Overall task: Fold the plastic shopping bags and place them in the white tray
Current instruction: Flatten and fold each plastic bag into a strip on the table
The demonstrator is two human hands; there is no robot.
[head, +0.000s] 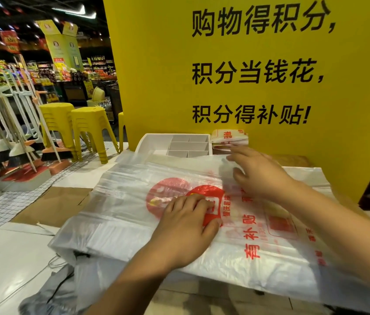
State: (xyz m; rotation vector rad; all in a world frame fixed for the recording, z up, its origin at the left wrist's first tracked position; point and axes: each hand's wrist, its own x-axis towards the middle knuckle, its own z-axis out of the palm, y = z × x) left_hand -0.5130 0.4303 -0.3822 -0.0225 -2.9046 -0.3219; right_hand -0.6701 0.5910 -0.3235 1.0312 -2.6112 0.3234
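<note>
The left hand [186,221] presses flat on the plastic bag [122,201]; the right hand [255,173], fingers straight, touches its far edge.

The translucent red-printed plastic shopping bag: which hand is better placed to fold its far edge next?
Probably the right hand: its fingers touch the far edge of the translucent red-printed plastic bag, while the left hand presses flat on its middle.

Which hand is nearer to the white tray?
Right. The right hand lies at the far edge of the plastic bag, just before the white tray; the left hand presses the bag's middle, farther back.
</note>
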